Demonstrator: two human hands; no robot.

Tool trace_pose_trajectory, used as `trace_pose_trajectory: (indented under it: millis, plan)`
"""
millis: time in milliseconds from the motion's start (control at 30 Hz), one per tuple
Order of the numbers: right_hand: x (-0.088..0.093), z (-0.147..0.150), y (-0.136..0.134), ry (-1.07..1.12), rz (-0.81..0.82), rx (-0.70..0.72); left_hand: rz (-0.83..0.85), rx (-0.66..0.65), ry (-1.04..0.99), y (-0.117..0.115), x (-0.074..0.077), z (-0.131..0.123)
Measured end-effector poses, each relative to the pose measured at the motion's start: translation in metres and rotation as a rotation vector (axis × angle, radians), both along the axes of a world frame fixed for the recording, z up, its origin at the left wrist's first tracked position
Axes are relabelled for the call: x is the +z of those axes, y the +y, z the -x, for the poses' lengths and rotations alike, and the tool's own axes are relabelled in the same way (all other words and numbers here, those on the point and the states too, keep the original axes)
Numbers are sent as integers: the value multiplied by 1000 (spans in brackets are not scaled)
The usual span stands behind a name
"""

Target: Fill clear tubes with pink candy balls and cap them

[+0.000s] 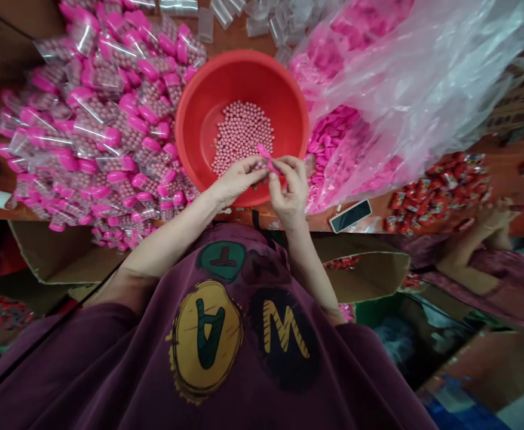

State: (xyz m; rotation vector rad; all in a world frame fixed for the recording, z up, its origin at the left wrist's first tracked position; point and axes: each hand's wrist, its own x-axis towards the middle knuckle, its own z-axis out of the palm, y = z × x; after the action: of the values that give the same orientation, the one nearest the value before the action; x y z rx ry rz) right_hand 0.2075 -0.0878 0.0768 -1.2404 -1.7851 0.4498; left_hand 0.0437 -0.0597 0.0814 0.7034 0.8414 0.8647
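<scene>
My two hands meet over the near rim of a red plastic basin [190, 113]. Small round pink beads [244, 131] lie heaped at the bottom of the basin. My left hand [239, 181] is closed on a small clear tube of beads, mostly hidden behind the fingers. Beside it my right hand [292, 188] pinches a bright pink plastic cap [265, 153] between thumb and fingertips, close against the left fingers. Whether cap and tube touch is hidden.
Bead-filled clear tubes with pink caps [109, 119] pile up at the left. Loose pink caps [333, 134] fill a clear plastic bag [405, 77] at the right. Empty clear tubes [270, 21] lie behind the basin. A phone [351, 215] rests near the table edge; another person's arm [472, 245] is farther right.
</scene>
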Motion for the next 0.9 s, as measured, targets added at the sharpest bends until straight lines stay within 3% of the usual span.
trace_pose_trajectory:
  millis: [200,367,600,900]
  plan:
    - [-6,-3,1,197,140,-46,-38,-48,42,-5,7,9]
    - [1,-2,6,254,289,-26,-51,-27,48,-7,13,13]
    - [19,7,4,87,174,-73,-16,-13,-2,-10,11,11]
    - [28,0,-2,-6,130,67,-38,10,-30,-17,16,13]
